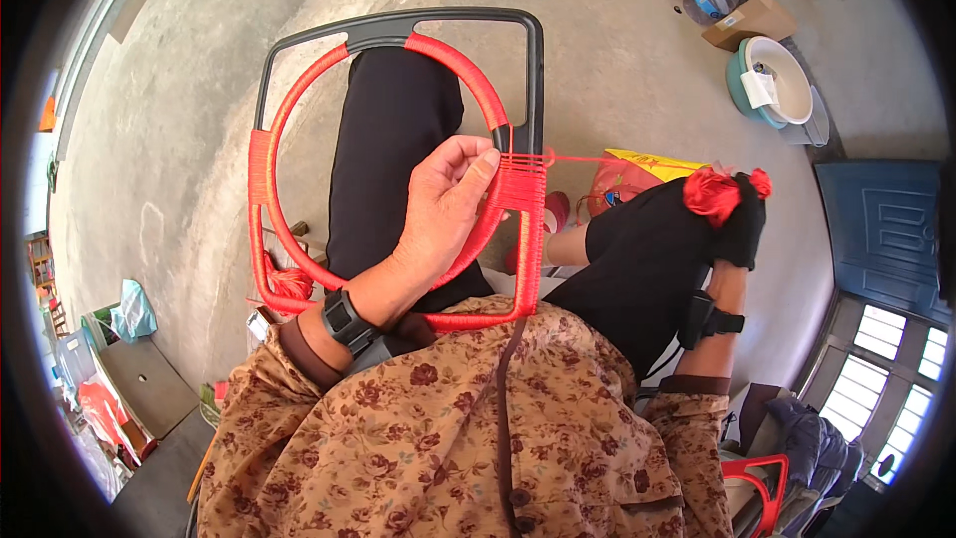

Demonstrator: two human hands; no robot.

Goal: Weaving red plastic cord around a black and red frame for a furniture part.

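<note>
A black frame with a round ring inside stands across my lap, much of it wrapped in red cord. My left hand is closed at the ring's right side, thumb and forefinger pinching where several red strands bridge ring and outer bar. Wound cord covers that joint just below. From it a taut red strand runs right to a bundle of red cord. My right hand, in a black glove, is closed around this bundle above my right knee; its fingers are partly hidden.
Another heap of red cord lies beside the frame's lower left. A red and yellow bag is on the floor between my knees. Basins and a cardboard box stand at far right. A red chair-like frame is at lower right.
</note>
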